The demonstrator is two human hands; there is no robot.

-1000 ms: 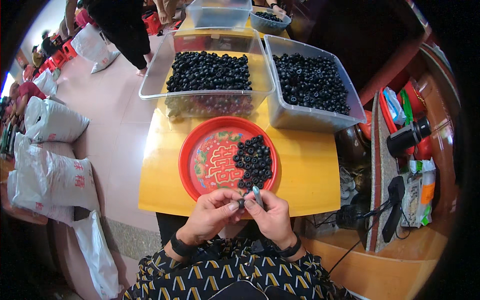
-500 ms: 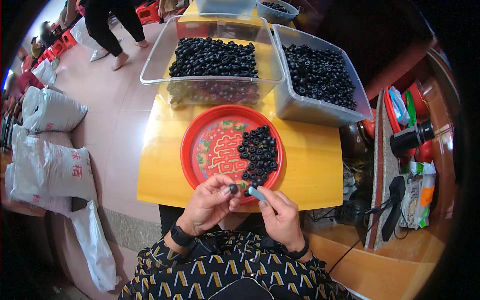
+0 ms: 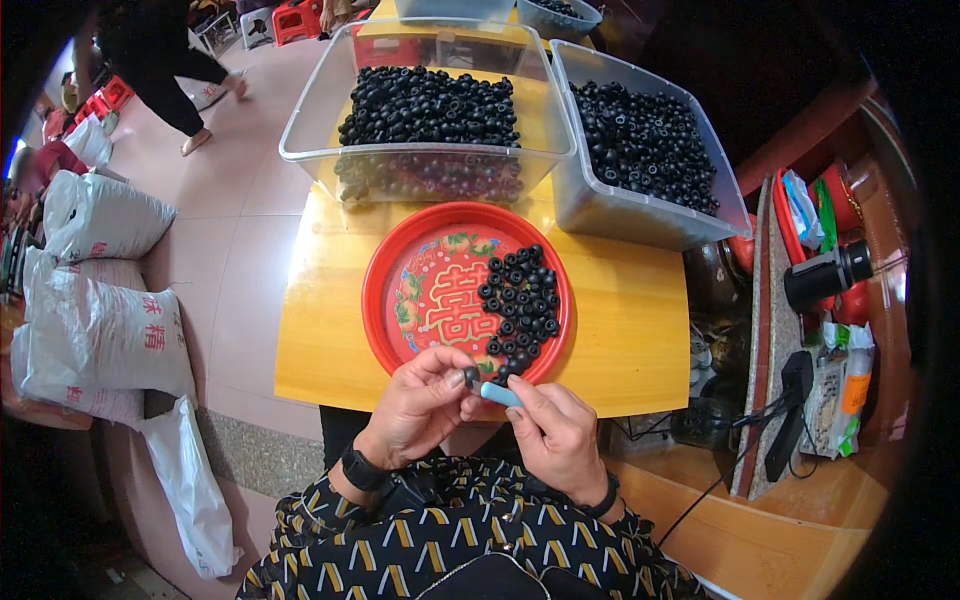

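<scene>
Left hand [image 3: 415, 412] is pinching a single black ring [image 3: 471, 377] between thumb and fingertips, at the worktop's [image 3: 325, 340] near edge; right hand [image 3: 560, 435] is gripping a light-blue rod [image 3: 500, 394] between thumb and forefinger. Change over the last half second: the rod is shifting leftward and slightly down in view, its left end now lying just beside the ring, while the left hand is keeping its pinch. Reading: the two held pieces are probably being brought together; cannot tell whether they are touching. Loose black rings [image 3: 509, 296] are lying bunched along the right side of the red tray [image 3: 374, 300], which is sitting toward the worktop's near edge. Left clear box [image 3: 430, 149] and right clear box [image 3: 640, 222] are standing along the far edge, both holding many similar rings. Beyond the far-left corner, a person in dark trousers [image 3: 150, 60] is striding, now farther left than half a second ago. Writing: the tray's base is showing a gold-outlined character motif; white sacks [image 3: 120, 345], stacked off the worktop's left edge, are bearing red characters; a packet with an orange label [image 3: 854, 390] is showing beyond the right edge, its print too small to read.
</scene>
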